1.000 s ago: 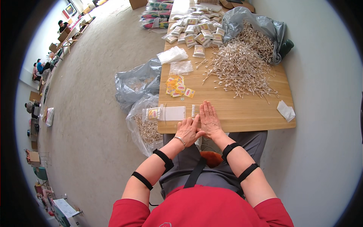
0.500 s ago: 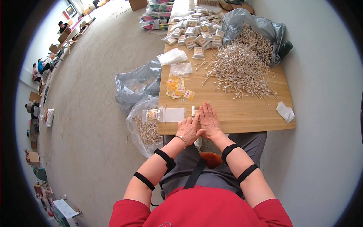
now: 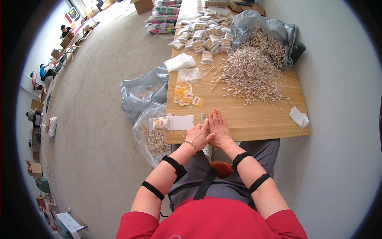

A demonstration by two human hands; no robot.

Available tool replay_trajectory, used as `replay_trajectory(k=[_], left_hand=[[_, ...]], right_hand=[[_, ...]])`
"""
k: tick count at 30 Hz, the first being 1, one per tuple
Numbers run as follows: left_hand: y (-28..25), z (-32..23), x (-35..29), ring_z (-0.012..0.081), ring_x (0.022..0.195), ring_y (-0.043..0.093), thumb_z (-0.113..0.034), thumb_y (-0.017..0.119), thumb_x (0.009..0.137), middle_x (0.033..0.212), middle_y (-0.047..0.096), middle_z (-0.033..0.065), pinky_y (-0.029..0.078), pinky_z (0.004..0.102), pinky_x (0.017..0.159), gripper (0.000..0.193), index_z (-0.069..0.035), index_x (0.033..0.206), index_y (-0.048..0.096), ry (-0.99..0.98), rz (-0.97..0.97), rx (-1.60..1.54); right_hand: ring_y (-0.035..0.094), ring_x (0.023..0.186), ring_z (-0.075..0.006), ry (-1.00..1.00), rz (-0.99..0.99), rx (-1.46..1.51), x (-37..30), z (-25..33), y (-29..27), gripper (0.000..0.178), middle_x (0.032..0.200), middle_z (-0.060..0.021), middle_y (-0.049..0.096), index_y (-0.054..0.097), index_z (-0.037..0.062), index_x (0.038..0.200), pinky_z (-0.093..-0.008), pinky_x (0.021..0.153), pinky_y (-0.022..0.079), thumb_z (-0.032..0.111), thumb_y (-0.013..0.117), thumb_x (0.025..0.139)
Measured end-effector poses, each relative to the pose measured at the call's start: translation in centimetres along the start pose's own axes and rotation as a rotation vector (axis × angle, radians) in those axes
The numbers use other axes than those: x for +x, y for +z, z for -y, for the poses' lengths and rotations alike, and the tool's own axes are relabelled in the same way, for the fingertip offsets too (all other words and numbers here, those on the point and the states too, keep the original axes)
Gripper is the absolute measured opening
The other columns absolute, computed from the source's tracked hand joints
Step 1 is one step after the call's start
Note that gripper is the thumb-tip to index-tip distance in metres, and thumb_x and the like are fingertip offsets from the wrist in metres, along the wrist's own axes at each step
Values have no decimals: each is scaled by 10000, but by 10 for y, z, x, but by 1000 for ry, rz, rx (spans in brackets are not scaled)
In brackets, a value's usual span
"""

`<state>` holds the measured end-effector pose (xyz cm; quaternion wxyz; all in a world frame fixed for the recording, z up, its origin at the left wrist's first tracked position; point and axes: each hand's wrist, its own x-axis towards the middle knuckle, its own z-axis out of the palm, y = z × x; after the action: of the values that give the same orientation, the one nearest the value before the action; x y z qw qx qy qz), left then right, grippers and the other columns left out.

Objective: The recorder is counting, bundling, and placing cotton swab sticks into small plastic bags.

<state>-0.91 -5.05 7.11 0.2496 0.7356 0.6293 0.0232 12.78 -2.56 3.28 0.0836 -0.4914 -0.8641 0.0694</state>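
A short row of cotton swabs (image 3: pixel 203 116) lies side by side near the table's front edge, its right end covered by my fingers. My right hand (image 3: pixel 219 129) rests flat beside it, fingers stretched and held together. From the left, my left hand (image 3: pixel 197 136) reaches in, its fingers resting at the row's near side and its thumb touching my right hand. How many swabs lie beneath the hands is hidden. Just left of the row is a flat white rectangular piece (image 3: pixel 182 122), and beyond it a clear packet of swabs (image 3: pixel 160 122) with a yellow-and-white label juts over the table's left edge.
A large heap of loose swabs (image 3: pixel 250 75) spills from a grey plastic bag (image 3: pixel 274 24). Filled packets (image 3: pixel 207 36) pile up at the far end. Yellow cards (image 3: pixel 185 94), clear empty bags (image 3: pixel 188 75) and a white tissue (image 3: pixel 299 117) lie around. Bags (image 3: pixel 145 93) stand beside the table's left side.
The whole view has shifted slightly. Both hands keep nearly the same pose beside the row of swabs.
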Motion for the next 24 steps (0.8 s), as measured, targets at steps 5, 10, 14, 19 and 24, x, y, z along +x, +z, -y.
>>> replay_trajectory(k=[5, 10, 14, 19, 24], left_hand=[[3, 2, -4, 350, 1083, 504, -540, 475, 856, 1153, 527, 176, 376, 456, 904, 723, -118, 1405, 267, 22, -17, 5], [3, 1, -4, 335, 1119, 480, -532, 473, 860, 1181, 510, 171, 355, 456, 927, 706, -118, 1398, 279, 25, -15, 3], [-3, -1, 3, 357, 1080, 518, -530, 473, 861, 1172, 532, 200, 397, 457, 892, 725, -88, 1398, 268, -17, -3, -49], [-1, 4, 6, 385, 1019, 554, -524, 473, 864, 1141, 557, 226, 433, 457, 856, 736, -62, 1396, 259, -3, -3, -59], [4, 5, 3, 384, 1014, 558, -502, 478, 871, 1125, 563, 232, 436, 449, 855, 722, -63, 1397, 252, 54, -80, -26]], right_hand=[[74, 1394, -344, 6, 16, 13, 0, 1, -2, 850, 1480, -240, 107, 162, -76, 1394, -425, 1135, 72, 362, 501, 749], [64, 1396, -343, 6, 18, 7, 0, 0, -1, 847, 1484, -237, 97, 159, -72, 1397, -422, 1136, 58, 363, 501, 755], [60, 1397, -342, 13, 10, 1, 0, -1, 5, 850, 1486, -236, 92, 153, -69, 1399, -425, 1135, 52, 365, 502, 758], [44, 1399, -340, 17, -2, 10, 0, -1, 7, 855, 1487, -236, 87, 139, -67, 1405, -427, 1136, 33, 375, 486, 761], [70, 1395, -347, 10, -24, 14, 0, -1, 6, 836, 1480, -243, 109, 156, -69, 1399, -431, 1133, 52, 360, 493, 766]])
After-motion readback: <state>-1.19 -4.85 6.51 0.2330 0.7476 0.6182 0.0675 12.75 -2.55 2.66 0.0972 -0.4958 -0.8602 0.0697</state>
